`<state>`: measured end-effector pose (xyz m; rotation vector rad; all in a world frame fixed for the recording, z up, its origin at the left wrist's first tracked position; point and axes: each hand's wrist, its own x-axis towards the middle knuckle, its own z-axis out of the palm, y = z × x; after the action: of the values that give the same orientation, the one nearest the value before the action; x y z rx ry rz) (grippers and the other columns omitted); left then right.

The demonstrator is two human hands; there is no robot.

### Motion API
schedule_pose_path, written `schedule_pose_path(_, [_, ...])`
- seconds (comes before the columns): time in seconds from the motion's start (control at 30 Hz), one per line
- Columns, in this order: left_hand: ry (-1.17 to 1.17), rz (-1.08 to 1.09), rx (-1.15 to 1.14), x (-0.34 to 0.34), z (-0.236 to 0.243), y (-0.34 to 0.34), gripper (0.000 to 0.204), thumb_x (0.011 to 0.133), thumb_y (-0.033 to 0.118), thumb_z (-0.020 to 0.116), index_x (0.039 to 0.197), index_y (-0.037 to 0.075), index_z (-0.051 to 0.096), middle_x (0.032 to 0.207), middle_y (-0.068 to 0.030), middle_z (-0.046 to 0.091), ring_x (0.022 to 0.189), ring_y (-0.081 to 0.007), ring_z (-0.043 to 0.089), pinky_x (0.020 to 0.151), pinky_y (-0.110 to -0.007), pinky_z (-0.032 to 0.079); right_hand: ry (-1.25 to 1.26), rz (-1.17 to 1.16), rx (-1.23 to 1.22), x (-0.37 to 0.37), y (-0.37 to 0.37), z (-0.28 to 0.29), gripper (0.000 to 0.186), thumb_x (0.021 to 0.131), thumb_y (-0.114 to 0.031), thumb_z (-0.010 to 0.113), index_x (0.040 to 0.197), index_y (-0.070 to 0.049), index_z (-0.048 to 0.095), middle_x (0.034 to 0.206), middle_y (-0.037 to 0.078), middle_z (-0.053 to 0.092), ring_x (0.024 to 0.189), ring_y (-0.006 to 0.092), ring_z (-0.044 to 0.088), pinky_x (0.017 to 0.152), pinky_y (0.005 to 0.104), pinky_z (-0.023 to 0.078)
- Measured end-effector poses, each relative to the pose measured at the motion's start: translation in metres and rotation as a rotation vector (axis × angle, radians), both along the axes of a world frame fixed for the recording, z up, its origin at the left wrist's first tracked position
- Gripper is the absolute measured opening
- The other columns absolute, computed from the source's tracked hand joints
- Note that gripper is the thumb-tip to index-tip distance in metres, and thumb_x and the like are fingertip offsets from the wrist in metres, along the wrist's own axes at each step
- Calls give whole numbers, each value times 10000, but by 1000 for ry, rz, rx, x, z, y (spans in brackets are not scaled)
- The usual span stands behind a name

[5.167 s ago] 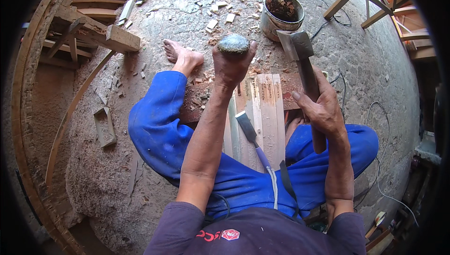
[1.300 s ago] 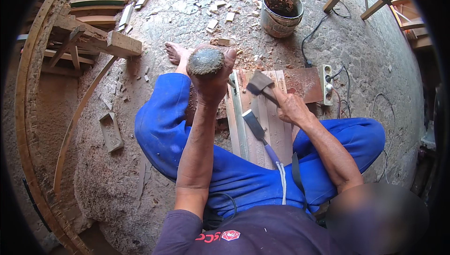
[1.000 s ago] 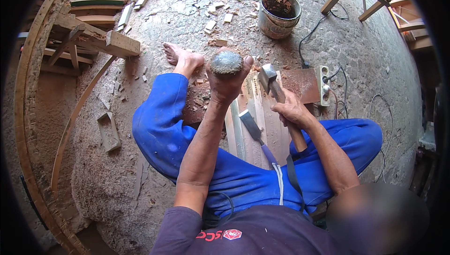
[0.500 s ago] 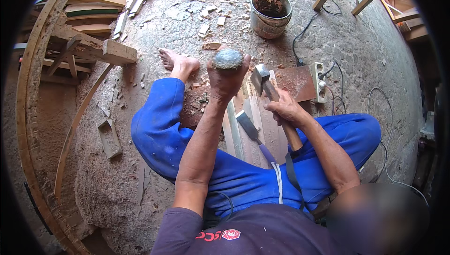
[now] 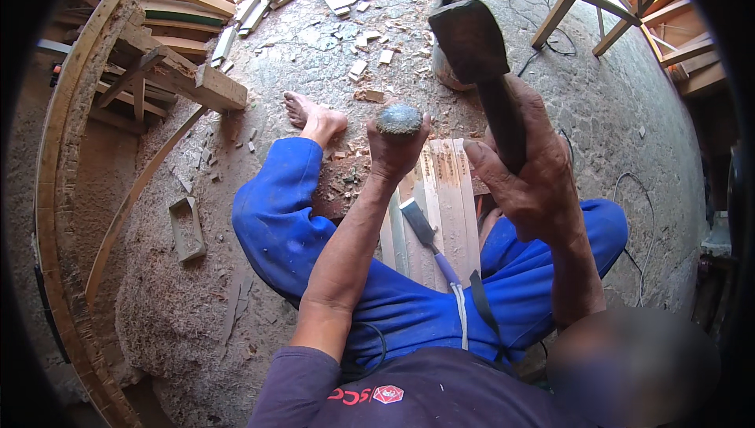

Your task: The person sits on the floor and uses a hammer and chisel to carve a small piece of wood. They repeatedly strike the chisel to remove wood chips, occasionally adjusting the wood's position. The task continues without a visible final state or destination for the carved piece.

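Note:
My left hand (image 5: pixel 391 152) grips an upright tool whose round, battered metal top (image 5: pixel 399 118) faces me; its lower part is hidden beneath the fist. My right hand (image 5: pixel 539 184), large and near the camera, is wrapped round a dark hammer handle, the heavy hammer head (image 5: pixel 472 41) raised to the upper right of the left fist. Below them, pale wood strips (image 5: pixel 458 204) lie between my legs across a reddish board (image 5: pixel 336 202). A wide chisel (image 5: pixel 418 222) with a purple handle lies on the strips.
Stacked timber and a curved wooden frame (image 5: pixel 55 224) line the left, with a small tray (image 5: pixel 187 230) nearby. Scraps (image 5: pixel 358 68) litter the floor. A bucket (image 5: pixel 450 74), mostly hidden behind the hammer, stands ahead. Wooden trestles (image 5: pixel 554 11) and loose cables (image 5: pixel 645 216) are at the right.
My right hand and the hammer have swung up and toward the camera from low over the strips. My left fist with its tool has shifted slightly right and down.

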<state>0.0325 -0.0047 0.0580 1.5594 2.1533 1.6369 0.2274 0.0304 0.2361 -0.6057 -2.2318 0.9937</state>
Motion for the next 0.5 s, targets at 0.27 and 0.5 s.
schedule_pose_path(0.27, [-90, -89, 161, 11, -10, -9, 132, 876, 175, 752, 958, 75, 725, 878, -86, 734, 803, -251, 713, 694, -387, 531, -529, 159, 180, 2, -1, -57, 685, 868, -56, 655, 1486, -66, 360, 1029, 281, 681, 958, 473, 685, 802, 536, 555])
schedule_pose_path(0.5, [135, -71, 64, -12, -22, -13, 223, 810, 183, 842, 847, 43, 672, 724, -71, 690, 689, -214, 684, 695, -357, 550, 8, -52, 81, 18, -16, 70, 484, 928, -161, 713, 1337, -46, 479, 938, 172, 646, 831, 273, 642, 735, 378, 525])
